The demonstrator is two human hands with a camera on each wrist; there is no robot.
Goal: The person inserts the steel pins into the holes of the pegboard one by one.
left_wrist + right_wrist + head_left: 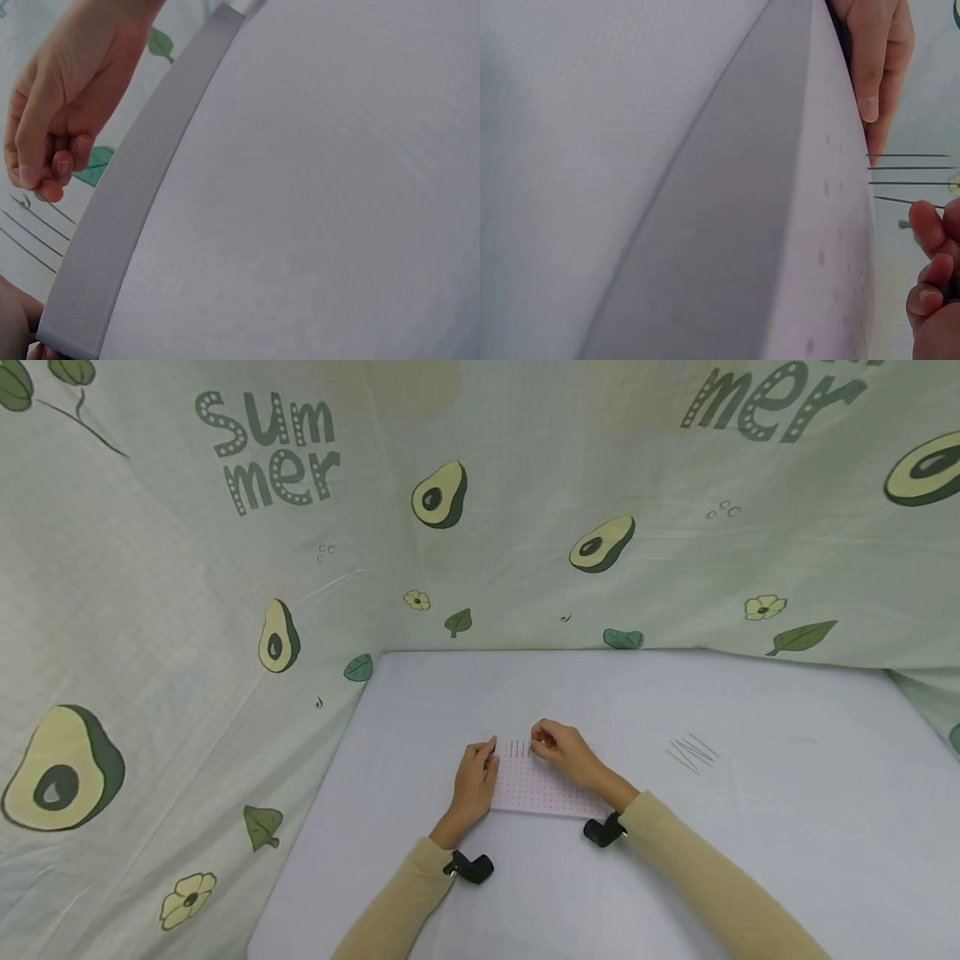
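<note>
While my left hand (472, 781) rests along the left side of the pegboard (536, 789), near its far corner, my right hand (572, 756) comes over the board from the right side. I pinch one thin dark pin (895, 199) near its upper end, between thumb and forefinger, with the other fingers bent in toward the palm; that seems to leave its lower end free to meet the board. It leans a little, and I cannot tell whether its tip sits in a hole. Just beside it, three standing pins (911, 183) rise upright in a row toward my left hand. My left thumb and fingers touch the board's edge, probably to stop it sliding; their tips are partly hidden, so I cannot tell how tightly they close. The board lies flat on the white table (787, 827) before me, and several loose pins (693, 753) lie scattered to its right, presumably within reach of my right hand.
</note>
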